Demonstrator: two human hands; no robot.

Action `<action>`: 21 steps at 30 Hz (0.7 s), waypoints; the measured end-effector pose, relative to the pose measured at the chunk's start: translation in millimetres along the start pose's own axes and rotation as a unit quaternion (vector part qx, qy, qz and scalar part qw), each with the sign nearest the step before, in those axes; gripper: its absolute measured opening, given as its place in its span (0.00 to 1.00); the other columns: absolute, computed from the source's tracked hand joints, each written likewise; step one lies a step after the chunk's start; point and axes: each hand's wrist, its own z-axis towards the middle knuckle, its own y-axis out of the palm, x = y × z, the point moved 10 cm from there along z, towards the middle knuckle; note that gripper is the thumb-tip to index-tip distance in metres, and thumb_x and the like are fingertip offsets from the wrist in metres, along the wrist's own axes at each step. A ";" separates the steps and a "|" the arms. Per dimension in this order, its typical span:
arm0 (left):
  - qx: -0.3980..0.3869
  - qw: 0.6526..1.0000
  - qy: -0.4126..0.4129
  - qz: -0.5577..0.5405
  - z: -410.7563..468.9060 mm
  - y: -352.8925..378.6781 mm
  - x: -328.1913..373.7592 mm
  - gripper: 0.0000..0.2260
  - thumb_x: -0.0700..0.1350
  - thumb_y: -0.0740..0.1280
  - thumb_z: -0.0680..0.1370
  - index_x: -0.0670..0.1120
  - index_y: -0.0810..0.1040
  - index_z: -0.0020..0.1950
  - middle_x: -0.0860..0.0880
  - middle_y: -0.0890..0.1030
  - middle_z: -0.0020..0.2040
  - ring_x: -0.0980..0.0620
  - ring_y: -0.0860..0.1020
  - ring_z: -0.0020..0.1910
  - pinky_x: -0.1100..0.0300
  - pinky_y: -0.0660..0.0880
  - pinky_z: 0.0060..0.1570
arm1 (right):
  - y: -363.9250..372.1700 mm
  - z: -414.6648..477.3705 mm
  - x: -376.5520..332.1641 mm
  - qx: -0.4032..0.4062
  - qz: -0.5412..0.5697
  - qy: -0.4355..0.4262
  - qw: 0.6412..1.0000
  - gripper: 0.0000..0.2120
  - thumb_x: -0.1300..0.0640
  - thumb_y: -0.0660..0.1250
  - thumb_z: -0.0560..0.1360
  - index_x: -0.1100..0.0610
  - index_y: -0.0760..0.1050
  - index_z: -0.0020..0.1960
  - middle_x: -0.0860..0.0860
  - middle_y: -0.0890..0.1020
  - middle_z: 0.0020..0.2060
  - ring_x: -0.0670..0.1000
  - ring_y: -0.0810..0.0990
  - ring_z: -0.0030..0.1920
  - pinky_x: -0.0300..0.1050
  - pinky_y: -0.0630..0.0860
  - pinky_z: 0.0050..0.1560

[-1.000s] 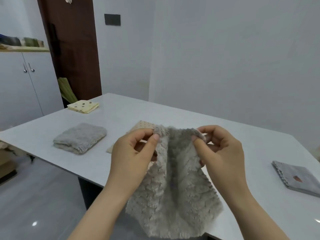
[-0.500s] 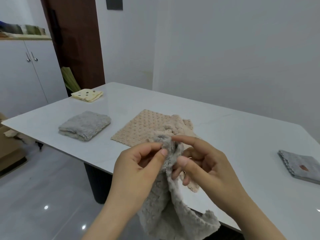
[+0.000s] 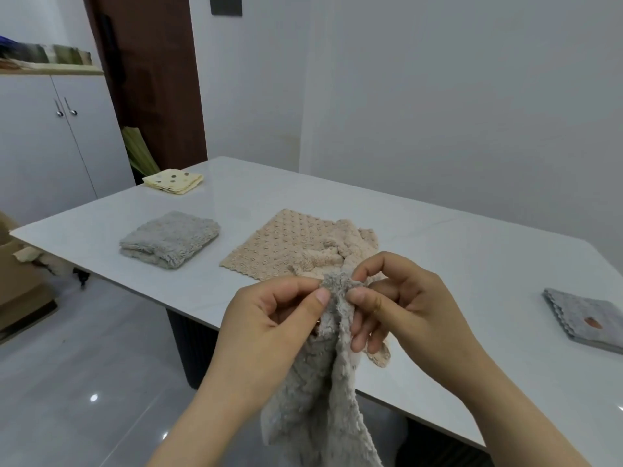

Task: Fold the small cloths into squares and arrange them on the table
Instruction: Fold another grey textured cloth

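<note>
The left hand's thumb and forefinger are pressed together, pinching the top edge of a fluffy grey-beige plush cloth, while its other fingers curl loosely under the palm. Right beside them the right hand's thumb and forefinger pinch the same bunched edge, so the two pinches almost touch; the right hand's remaining fingers are bent downward and rest against the cloth's side. The cloth is gathered narrow at the top and hangs down between the two wrists in loose folds, below the near edge of the white glossy table, its lower end running out of the bottom of the view. Both hands are held up in front of the table's near edge, palms turned toward each other, forearms coming in from the lower corners. Just behind the hands a beige knobbly square cloth lies on the table, flat on its left part and rumpled on its right. To its left, apart from it, sits a folded grey fluffy cloth, and farther back near the far left corner a folded pale yellow cloth with dark spots. Well apart at the right edge lies a folded flat grey cloth with a small orange mark. A white two-door cabinet and a dark brown door stand beyond the table on the left
</note>
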 end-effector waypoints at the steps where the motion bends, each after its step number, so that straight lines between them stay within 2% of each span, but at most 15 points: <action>1: 0.002 1.000 0.003 0.006 0.3 -1.1 0.1 0.06 0.43 0.70 0.73 0.51 0.84 0.39 0.49 0.76 0.29 0.53 0.72 0.31 0.55 0.73 0.36 | 0.4 0.0 0.0 0.003 -0.002 -0.002 1.000 0.06 0.57 0.67 0.73 0.60 0.74 0.45 0.58 0.81 0.28 0.56 0.81 0.27 0.43 0.76 0.27; 6: 0.011 0.998 0.021 0.058 1.0 -6.2 2.2 0.07 0.42 0.70 0.74 0.52 0.84 0.39 0.54 0.76 0.26 0.57 0.72 0.28 0.61 0.71 0.33 | 4.6 -2.8 -3.2 0.005 -0.037 -0.007 0.999 0.05 0.62 0.68 0.75 0.59 0.78 0.41 0.57 0.81 0.27 0.53 0.79 0.25 0.41 0.74 0.27; 11: -0.016 0.997 0.021 0.073 -1.4 -2.3 2.3 0.08 0.42 0.69 0.75 0.53 0.86 0.41 0.51 0.82 0.31 0.56 0.76 0.32 0.55 0.74 0.37 | 5.5 -3.1 -9.8 0.025 -0.076 -0.013 0.997 0.06 0.61 0.69 0.75 0.56 0.79 0.39 0.55 0.81 0.25 0.51 0.78 0.24 0.40 0.73 0.27; 14: -0.024 0.996 0.028 0.077 -3.6 -1.6 5.2 0.08 0.42 0.69 0.75 0.53 0.86 0.40 0.55 0.80 0.30 0.60 0.74 0.31 0.66 0.70 0.34 | 6.2 -2.8 -10.2 0.030 -0.091 -0.009 0.995 0.06 0.60 0.69 0.75 0.56 0.79 0.39 0.55 0.81 0.25 0.50 0.78 0.24 0.39 0.74 0.27; 16: -0.026 0.996 0.028 0.080 -4.1 -1.7 5.0 0.09 0.42 0.69 0.75 0.53 0.85 0.40 0.56 0.80 0.29 0.61 0.73 0.31 0.67 0.69 0.34 | 6.3 -3.3 -10.5 0.033 -0.095 -0.009 0.995 0.06 0.60 0.69 0.75 0.56 0.79 0.39 0.54 0.81 0.25 0.50 0.77 0.23 0.39 0.74 0.27; 21: -0.032 0.995 0.042 0.090 -5.6 -0.6 6.1 0.08 0.42 0.69 0.76 0.53 0.85 0.40 0.48 0.80 0.31 0.53 0.72 0.31 0.60 0.71 0.33 | 4.8 -3.3 -9.0 0.042 -0.099 -0.001 0.994 0.06 0.60 0.69 0.75 0.56 0.79 0.40 0.54 0.81 0.25 0.49 0.77 0.23 0.39 0.73 0.27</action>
